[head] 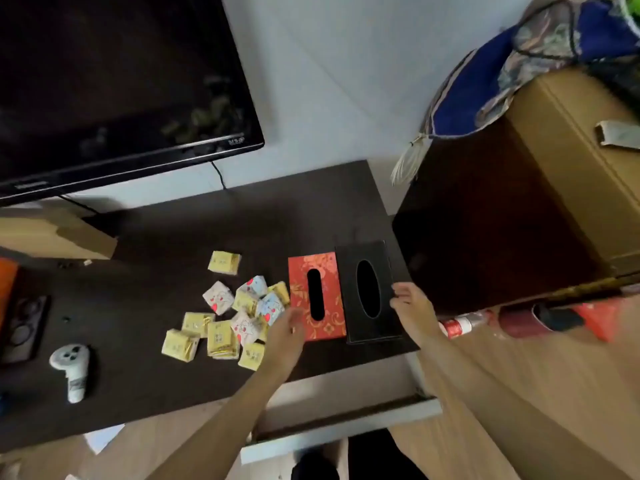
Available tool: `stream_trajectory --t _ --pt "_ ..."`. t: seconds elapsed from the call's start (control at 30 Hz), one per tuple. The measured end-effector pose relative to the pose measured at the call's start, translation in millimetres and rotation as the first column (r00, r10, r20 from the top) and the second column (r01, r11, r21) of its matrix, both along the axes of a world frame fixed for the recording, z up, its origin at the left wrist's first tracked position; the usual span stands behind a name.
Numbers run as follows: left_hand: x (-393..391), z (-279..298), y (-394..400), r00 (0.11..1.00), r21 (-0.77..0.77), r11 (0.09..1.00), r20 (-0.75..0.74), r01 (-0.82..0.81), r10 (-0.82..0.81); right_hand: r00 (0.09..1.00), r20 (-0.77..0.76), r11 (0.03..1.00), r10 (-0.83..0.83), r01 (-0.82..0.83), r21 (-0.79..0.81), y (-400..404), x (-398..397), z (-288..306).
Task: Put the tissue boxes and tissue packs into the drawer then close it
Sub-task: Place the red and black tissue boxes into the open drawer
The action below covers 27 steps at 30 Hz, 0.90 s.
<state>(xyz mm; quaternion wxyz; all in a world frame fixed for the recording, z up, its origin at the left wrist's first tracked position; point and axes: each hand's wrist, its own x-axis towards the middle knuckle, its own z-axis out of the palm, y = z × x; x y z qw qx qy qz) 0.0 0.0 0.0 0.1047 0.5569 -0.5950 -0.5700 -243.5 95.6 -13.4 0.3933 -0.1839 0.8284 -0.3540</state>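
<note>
A red and gold tissue box (329, 282) and a black tissue box (349, 271) lie side by side on the dark TV stand (166, 382). Left of them is a scatter of several small tissue packs (225, 313), yellow and white printed. My left hand (287, 334) hovers with relaxed fingers at the red box's left edge, over the nearest packs. My right hand (412, 306) has its fingers spread at the right edge of the black box. Below the stand's front edge the white drawer (346, 424) is pulled out; its inside looks bare.
A large dark TV (114, 84) stands behind. A white game controller (72, 365) and a dark device (24, 327) lie at the left. A cardboard box (540, 188) with blue cloth (485, 77) stands at the right, bottles (467, 323) beside it on the wood floor.
</note>
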Motion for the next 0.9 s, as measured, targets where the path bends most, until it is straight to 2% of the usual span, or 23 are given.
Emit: stream_trajectory --t 0.07,0.13,0.2,0.3,0.53,0.7,0.9 --pt "-25 -5 -25 0.988 -0.194 0.981 0.156 0.032 -0.002 0.992 -0.098 0.995 0.078 -0.072 0.065 -23 -17 -8" --pt "-49 -11 -50 0.957 -0.248 0.968 0.288 0.046 0.028 0.989 -0.079 0.985 0.123 -0.112 0.129 -45 -32 -14" --pt "-61 -24 -58 0.935 -0.216 0.974 0.353 0.065 0.016 0.982 -0.012 0.964 0.187 -0.181 0.196 -54 -35 -28" --pt "-72 -49 -61 0.901 -0.117 0.993 0.431 0.010 0.042 0.964 0.058 0.921 0.259 -0.264 0.286 -65 -43 -55" --pt "-69 -63 -66 0.834 -0.045 0.999 0.552 0.001 0.024 0.949 -0.043 0.889 0.312 -0.275 0.367 -56 -44 -77" --pt "-62 -55 -58 0.835 -0.100 0.994 0.542 -0.053 0.099 0.961 -0.074 0.912 0.266 -0.226 0.343 -39 -44 -73" --pt "-41 -51 3 0.894 -0.185 0.956 0.349 -0.229 0.282 0.990 -0.098 0.994 0.101 -0.096 0.056 22 -27 -59"
